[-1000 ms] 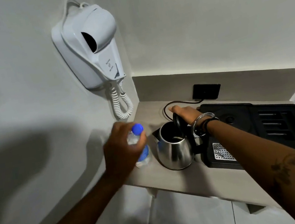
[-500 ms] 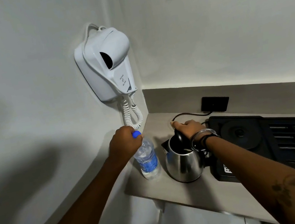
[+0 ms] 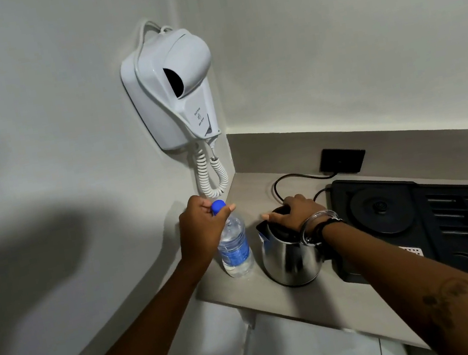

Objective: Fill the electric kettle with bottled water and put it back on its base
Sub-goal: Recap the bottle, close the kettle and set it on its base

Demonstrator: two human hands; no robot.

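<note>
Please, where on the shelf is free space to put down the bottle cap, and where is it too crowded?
Free: the strip of shelf along the front edge, before the water bottle and kettle; also the back corner between the coiled dryer cord and the black power cable. Crowded: the narrow gap between bottle and kettle, and between the kettle and the black tray.

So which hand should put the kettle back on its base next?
Probably the right hand: it rests on the steel kettle's lid, nearest the round black base. The left hand is at the plastic bottle's blue cap.
</note>
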